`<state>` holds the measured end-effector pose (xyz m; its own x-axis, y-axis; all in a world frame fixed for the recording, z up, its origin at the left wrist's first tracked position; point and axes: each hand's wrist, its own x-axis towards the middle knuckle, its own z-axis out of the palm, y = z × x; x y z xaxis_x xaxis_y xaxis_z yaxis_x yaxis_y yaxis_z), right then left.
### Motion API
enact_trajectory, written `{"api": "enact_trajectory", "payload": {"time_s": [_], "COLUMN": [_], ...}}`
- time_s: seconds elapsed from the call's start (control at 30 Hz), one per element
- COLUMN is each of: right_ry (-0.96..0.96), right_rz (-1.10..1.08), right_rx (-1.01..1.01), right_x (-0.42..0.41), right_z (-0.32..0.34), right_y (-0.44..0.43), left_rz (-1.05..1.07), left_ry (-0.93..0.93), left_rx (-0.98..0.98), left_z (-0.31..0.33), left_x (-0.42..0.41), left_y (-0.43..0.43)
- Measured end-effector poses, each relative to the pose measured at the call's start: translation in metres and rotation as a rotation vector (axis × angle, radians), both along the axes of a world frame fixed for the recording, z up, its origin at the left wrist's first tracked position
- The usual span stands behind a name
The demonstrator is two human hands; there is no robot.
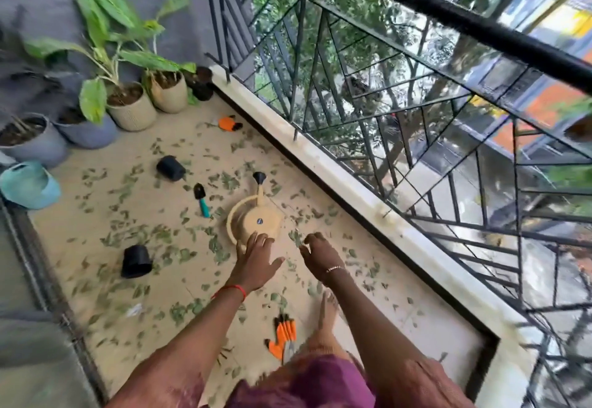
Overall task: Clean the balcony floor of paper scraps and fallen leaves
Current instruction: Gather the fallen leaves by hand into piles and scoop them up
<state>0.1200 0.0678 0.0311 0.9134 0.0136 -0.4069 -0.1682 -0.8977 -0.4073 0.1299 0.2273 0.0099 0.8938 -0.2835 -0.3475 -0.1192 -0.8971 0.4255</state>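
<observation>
Arms reach down and forward from the bottom edge, side by side over the floor [105, 234]. Left hand [256, 262] is stretched palm down with a red thread at the wrist; its fingers [257, 241] lie straight and close together, thumb spread wide to the side, tips over the near rim of the beige can [256, 222]. Whether they touch it cannot be told. Right hand [322, 255], with a bracelet at the wrist, hangs just beside it, fingers [309, 241] loosely curled downward, nothing seen in them.

Leaves [184, 255] lie scattered over nearly the whole floor, some between the hands; a blurred white scrap [134, 310] lies near the left forearm. A trowel [201, 199] and two tipped black pots [136, 261] [170, 168] lie left of the can, orange gloves [283, 335] by a bare foot [328, 311]. The white kerb [320, 164] under the railing [352, 103] runs close on the right; the widest floor lies to the left.
</observation>
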Motion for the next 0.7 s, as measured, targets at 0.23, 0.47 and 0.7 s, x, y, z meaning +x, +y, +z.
{"api": "enact_trajectory", "payload": {"time_s": [0.23, 0.47, 0.7], "right_ry": [-0.008, 0.03, -0.015], "right_rz": [0.103, 0.156, 0.238], "right_rx": [-0.009, 0.056, 0.079], "right_x": [0.096, 0.204, 0.318], "right_z": [-0.012, -0.011, -0.002], "right_y": [-0.044, -0.109, -0.147], "left_rz": [0.166, 0.324, 0.431], "left_ry": [0.059, 0.113, 0.022], "left_rx": [-0.104, -0.167, -0.181], "left_z": [-0.008, 0.01, 0.025], "left_x": [0.077, 0.164, 0.258], "left_y": [-0.038, -0.1, -0.134]}}
